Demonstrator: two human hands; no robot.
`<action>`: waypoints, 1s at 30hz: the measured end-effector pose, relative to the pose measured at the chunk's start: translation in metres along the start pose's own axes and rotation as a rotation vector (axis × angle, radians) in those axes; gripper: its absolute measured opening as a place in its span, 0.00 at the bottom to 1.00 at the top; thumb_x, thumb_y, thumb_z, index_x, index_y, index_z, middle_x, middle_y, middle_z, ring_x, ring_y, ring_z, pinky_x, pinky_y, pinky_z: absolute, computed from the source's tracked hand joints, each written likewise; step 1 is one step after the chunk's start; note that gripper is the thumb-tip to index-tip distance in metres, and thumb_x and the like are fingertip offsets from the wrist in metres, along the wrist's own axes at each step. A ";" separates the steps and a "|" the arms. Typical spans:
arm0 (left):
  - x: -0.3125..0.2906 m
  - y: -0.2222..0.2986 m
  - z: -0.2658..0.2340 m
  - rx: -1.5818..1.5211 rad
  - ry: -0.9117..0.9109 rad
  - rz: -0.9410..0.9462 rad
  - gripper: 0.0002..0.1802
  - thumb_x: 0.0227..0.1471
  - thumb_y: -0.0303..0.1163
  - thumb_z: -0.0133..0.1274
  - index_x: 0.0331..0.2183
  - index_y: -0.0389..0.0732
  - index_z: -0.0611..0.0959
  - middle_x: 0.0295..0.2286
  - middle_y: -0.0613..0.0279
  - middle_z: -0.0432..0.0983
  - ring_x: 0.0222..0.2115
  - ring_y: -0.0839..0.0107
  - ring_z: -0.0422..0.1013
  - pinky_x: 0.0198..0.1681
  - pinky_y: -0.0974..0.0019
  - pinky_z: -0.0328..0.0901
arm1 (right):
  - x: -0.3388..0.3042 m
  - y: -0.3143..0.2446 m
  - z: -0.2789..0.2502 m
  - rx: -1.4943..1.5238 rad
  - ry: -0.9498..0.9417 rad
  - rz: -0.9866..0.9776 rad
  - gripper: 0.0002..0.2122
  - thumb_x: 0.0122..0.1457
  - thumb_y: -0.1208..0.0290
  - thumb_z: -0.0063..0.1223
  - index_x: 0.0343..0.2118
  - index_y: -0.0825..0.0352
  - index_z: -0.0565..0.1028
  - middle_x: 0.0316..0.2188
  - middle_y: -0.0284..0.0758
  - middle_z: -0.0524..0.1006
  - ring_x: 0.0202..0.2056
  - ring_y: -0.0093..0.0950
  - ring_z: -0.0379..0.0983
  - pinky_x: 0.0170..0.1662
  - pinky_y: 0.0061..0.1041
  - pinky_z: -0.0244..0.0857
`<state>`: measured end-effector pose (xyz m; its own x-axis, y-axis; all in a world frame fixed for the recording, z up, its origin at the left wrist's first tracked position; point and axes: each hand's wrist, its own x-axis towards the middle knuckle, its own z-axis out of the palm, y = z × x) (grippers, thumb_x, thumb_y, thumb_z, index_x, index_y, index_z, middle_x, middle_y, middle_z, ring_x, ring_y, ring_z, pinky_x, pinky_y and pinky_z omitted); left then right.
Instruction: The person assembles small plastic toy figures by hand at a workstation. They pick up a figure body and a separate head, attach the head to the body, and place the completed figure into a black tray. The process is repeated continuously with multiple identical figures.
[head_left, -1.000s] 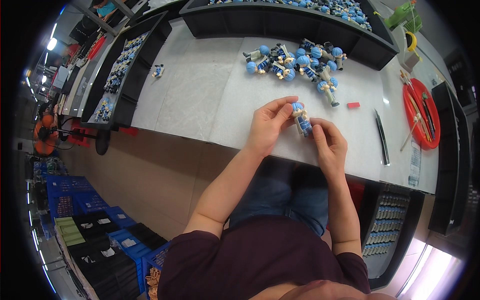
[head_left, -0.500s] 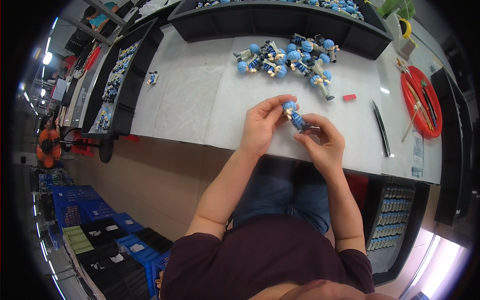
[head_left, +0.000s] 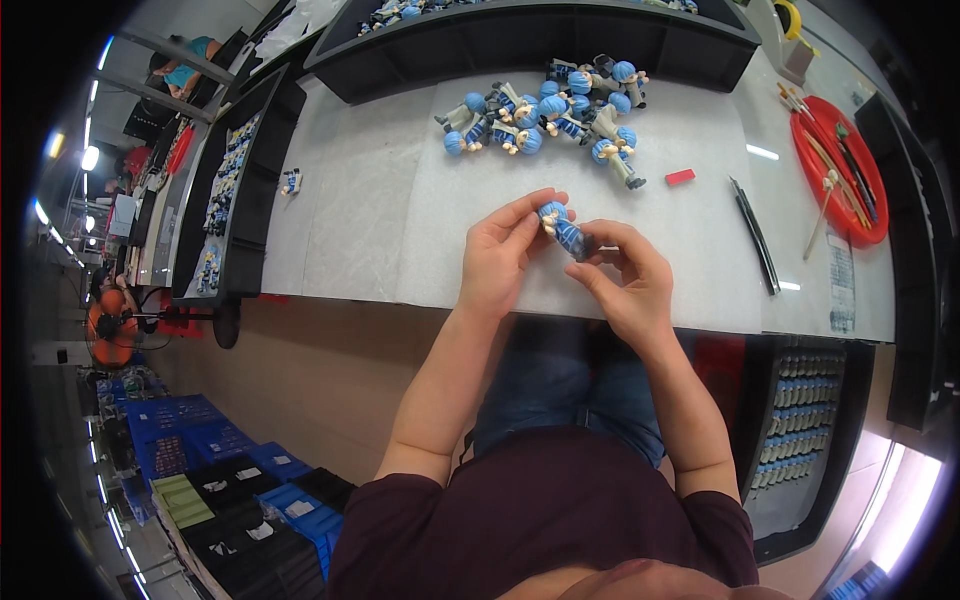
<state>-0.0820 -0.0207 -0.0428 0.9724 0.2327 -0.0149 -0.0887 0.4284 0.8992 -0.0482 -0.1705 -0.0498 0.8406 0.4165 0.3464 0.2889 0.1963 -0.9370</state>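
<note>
One blue-haired figurine (head_left: pixel 568 234) is pinched between two hands above the worktop (head_left: pixel 360 225) near its front edge, left hand (head_left: pixel 497 262) at the head, right hand (head_left: pixel 634 282) at the feet; beyond, at least ten heaped figurines (head_left: pixel 528 141); rightward, one red block (head_left: pixel 680 177); leftward, worktop stretches to one small figurine (head_left: pixel 291 182)

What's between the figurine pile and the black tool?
A red block lies between the pile and the black tool, seen in the head view.
</note>
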 end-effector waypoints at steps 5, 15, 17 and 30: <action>-0.001 -0.001 0.000 0.064 -0.021 0.033 0.18 0.49 0.20 0.45 0.45 0.29 0.69 0.43 0.46 0.68 0.43 0.61 0.68 0.46 0.63 0.65 | 0.000 0.001 -0.002 0.019 0.011 -0.006 0.17 0.43 0.86 0.56 0.39 0.69 0.71 0.37 0.35 0.72 0.35 0.21 0.69 0.36 0.18 0.67; -0.006 -0.006 0.001 0.206 -0.004 0.184 0.19 0.46 0.15 0.47 0.43 0.28 0.71 0.42 0.49 0.69 0.42 0.66 0.68 0.46 0.67 0.64 | -0.002 0.001 -0.004 0.096 0.059 0.042 0.18 0.46 0.90 0.49 0.42 0.68 0.70 0.42 0.37 0.70 0.43 0.25 0.68 0.42 0.21 0.65; -0.007 -0.005 0.003 0.223 0.009 0.217 0.19 0.45 0.14 0.47 0.43 0.28 0.71 0.42 0.49 0.69 0.41 0.66 0.69 0.46 0.68 0.64 | -0.002 0.000 -0.003 0.113 0.062 0.046 0.18 0.46 0.90 0.48 0.41 0.69 0.70 0.42 0.37 0.70 0.43 0.25 0.68 0.42 0.22 0.65; -0.011 -0.009 0.007 0.311 0.076 0.296 0.19 0.44 0.12 0.46 0.43 0.27 0.72 0.41 0.50 0.70 0.40 0.67 0.69 0.44 0.68 0.64 | -0.002 0.001 -0.005 0.099 0.039 0.061 0.17 0.46 0.89 0.49 0.42 0.69 0.70 0.42 0.38 0.71 0.44 0.26 0.68 0.43 0.22 0.65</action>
<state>-0.0904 -0.0327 -0.0473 0.8951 0.3747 0.2418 -0.2808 0.0523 0.9583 -0.0474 -0.1751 -0.0516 0.8728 0.3964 0.2847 0.1912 0.2591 -0.9467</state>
